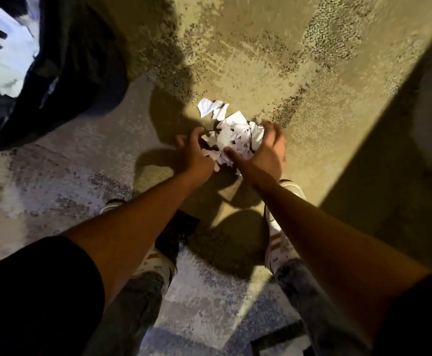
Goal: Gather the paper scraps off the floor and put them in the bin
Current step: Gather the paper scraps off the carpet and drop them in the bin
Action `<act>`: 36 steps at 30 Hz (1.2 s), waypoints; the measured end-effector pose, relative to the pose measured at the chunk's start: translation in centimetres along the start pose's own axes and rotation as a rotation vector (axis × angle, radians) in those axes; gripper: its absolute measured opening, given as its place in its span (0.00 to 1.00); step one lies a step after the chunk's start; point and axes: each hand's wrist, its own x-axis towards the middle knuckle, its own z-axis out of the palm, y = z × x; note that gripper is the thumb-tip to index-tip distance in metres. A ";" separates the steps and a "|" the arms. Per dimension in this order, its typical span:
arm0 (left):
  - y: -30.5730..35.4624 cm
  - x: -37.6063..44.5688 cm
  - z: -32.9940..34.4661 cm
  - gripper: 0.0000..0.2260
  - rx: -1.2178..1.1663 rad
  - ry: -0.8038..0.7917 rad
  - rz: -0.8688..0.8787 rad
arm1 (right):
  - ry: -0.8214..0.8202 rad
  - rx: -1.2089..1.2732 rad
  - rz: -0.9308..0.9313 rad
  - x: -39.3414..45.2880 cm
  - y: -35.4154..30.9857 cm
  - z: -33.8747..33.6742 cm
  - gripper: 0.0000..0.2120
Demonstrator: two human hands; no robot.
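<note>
We curl our left hand [193, 152] and right hand [266, 150] around the paper scraps [232, 140] on the floor [261, 60], fingers closed on the pile. More loose scraps [211, 107] lie just beyond our fingers. Black-lined bin [63, 73] well left of them. Shoe [277, 249] lettering unreadable.

The fingertips of the left hand [193, 154] and the right hand [266, 152] are hidden among the paper scraps [231, 137]. The bin [63, 73] is cut off by the left and top edges. Both shoes [277, 242] are partly covered by the forearms. The floor [261, 60] is rendered blurred and grainy.
</note>
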 end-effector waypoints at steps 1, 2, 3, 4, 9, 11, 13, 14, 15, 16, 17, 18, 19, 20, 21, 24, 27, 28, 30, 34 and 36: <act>-0.4 0.5 -0.8 0.35 0.128 0.037 0.079 | -0.021 -0.071 0.121 -0.3 0.3 -0.2 0.62; -0.4 0.8 -1.7 0.38 0.276 0.060 0.165 | -0.074 -0.113 0.221 -0.6 0.7 -0.2 0.68; -0.3 1.2 -2.4 0.42 0.410 0.079 0.244 | -0.132 -0.119 0.293 -0.7 1.3 0.2 0.72; 0.1 1.8 -3.0 0.45 0.523 0.071 0.284 | -0.169 -0.105 0.321 -0.8 1.7 0.6 0.76; 1.7 5.4 -3.0 0.61 0.825 -0.067 0.625 | -0.126 0.010 0.249 0.1 3.3 2.9 0.75; 1.9 5.9 -2.1 0.63 0.852 -0.162 0.679 | -0.107 0.017 0.177 0.4 2.6 3.0 0.71; 1.6 5.7 -1.3 0.60 0.792 -0.260 0.637 | -0.087 0.007 0.106 0.8 1.4 2.9 0.66; 1.1 5.4 -0.9 0.57 0.757 -0.299 0.611 | -0.089 0.010 0.073 1.1 0.8 2.7 0.65; 0.4 5.1 -0.7 0.55 0.708 -0.320 0.599 | -0.100 0.019 0.047 1.2 0.4 2.5 0.64; -0.2 4.8 -0.6 0.54 0.660 -0.316 0.593 | -0.122 0.021 0.019 1.4 0.2 2.3 0.64; -0.7 4.4 -0.6 0.53 0.616 -0.293 0.581 | -0.150 0.016 -0.008 1.5 0.0 2.1 0.65; -1.1 3.9 -0.8 0.52 0.603 -0.252 0.559 | -0.182 -0.017 -0.036 1.7 -0.2 1.9 0.67; -1.3 3.5 -1.2 0.51 0.648 -0.195 0.532 | -0.211 -0.058 -0.064 1.8 -0.5 1.8 0.69; -1.5 3.1 -1.5 0.52 0.737 -0.131 0.511 | -0.244 -0.106 -0.089 1.9 -0.8 1.8 0.70; -1.8 2.7 -1.9 0.54 0.816 -0.085 0.489 | -0.274 -0.155 -0.113 2.0 -1.2 1.8 0.71; -3.1 2.5 -2.1 0.62 0.835 -0.111 0.351 | -0.314 -0.268 -0.187 2.1 -2.4 2.3 0.69; -3.8 2.5 -1.5 0.54 0.784 -0.116 0.349 | -0.296 -0.388 -0.273 1.9 -3.0 3.3 0.68; -3.9 2.5 -1.0 0.49 0.750 -0.091 0.393 | -0.281 -0.424 -0.302 1.7 -2.9 3.6 0.67; -4.1 2.6 0.0 0.40 0.644 -0.034 0.464 | -0.247 -0.454 -0.355 1.5 -2.5 4.3 0.61; -5.2 2.6 1.0 0.30 0.408 0.019 0.464 | -0.275 -0.381 -0.446 1.1 -2.2 5.3 0.38; -5.6 2.4 1.3 0.26 0.330 0.030 0.426 | -0.304 -0.342 -0.444 0.9 -2.2 6.0 0.33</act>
